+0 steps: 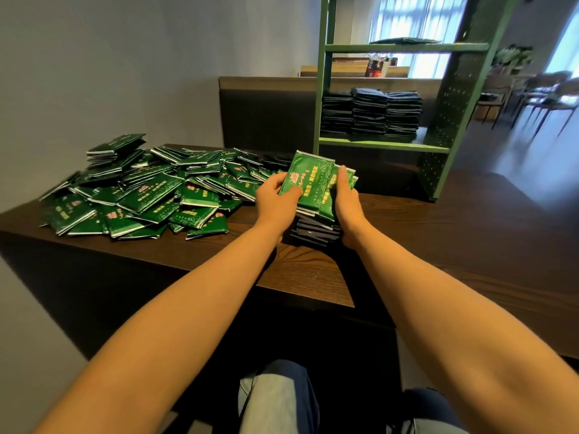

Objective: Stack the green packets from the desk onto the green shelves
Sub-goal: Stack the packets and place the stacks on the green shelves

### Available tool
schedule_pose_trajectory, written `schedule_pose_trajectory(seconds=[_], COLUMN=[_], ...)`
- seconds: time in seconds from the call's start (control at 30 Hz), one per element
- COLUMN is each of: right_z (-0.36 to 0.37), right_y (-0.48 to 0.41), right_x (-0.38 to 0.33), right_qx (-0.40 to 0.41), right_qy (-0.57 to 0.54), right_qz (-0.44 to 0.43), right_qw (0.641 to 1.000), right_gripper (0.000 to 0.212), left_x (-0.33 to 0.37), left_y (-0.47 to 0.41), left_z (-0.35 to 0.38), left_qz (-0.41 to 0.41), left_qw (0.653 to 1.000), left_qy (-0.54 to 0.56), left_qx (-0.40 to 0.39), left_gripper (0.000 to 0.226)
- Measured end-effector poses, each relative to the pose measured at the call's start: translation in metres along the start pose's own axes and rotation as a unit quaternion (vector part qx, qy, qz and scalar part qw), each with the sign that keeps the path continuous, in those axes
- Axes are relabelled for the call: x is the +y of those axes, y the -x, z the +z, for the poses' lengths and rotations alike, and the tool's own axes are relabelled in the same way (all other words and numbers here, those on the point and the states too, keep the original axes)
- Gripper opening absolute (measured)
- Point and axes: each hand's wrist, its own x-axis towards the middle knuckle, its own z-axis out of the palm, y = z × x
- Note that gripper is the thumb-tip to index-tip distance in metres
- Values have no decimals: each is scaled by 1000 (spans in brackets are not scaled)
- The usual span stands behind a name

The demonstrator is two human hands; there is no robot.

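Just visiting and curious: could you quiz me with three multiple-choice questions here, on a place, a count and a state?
1. Where is the loose heap of shiny green foil packets?
A. on the floor
B. on the dark wooden desk, left of the hands
C. on the top shelf

2. How many packet stacks stand on the lower shelf of the green metal shelf unit?
A. one
B. three
C. six

3. What are the left hand and right hand doing?
A. resting idle
B. holding a cup
C. gripping a tall bundle of green packets from both sides

1 B: the heap covers the desk's left part.
2 B: three stacks stand side by side.
3 C: both hands clasp the bundle's sides.
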Motion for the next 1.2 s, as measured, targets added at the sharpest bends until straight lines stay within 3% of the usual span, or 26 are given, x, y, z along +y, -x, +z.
schedule_pose_trajectory(seconds=[0.1, 0.2, 0.3, 0.4, 0.6, 0.73, 0.83, 0.9, 1.07, 1.2], right_z=[6, 11, 14, 22, 46, 56, 52, 51, 54, 50], right_y=[7, 1, 5, 4, 8, 6, 3, 1, 7, 6], right_x=[-8, -2, -3, -4, -4, 9, 15, 16, 14, 12], right_qx=[-23, -30, -48, -49, -61, -52, -35, -37, -57, -61], right_qy=[-2, -5, -11, -31, -47, -39, -23, -28, -25, -36], right_qz=[-10, 3, 19, 29, 40, 34, 21, 16, 8, 26], right_qw=[1000, 1000, 999, 998, 996, 997, 999, 999, 998, 997], right_gripper=[95, 123, 101, 93, 50, 47, 47, 53, 65, 62], left_x=[-3, -4, -7, -7, -14, -33, -45, -53, -53, -52], left_y=[3, 7, 5, -1, -8, -11, -8, -5, -17, -25], left_z=[9, 12, 4, -9, -53, -93, -109, -111, -115, -119], left_qz=[10, 29, 2, -8, 42, 78, 81, 85, -52, -101], left_qw=[1000, 999, 999, 999, 978, 933, 878, 861, 879, 888], left_qy=[-22, -36, -29, -39, -188, -338, -453, -476, -433, -407], left_qx=[-14, -19, -20, -10, 79, 100, 130, 154, 193, 189], left_gripper=[21, 22, 23, 28, 31, 24, 32, 38, 57, 51])
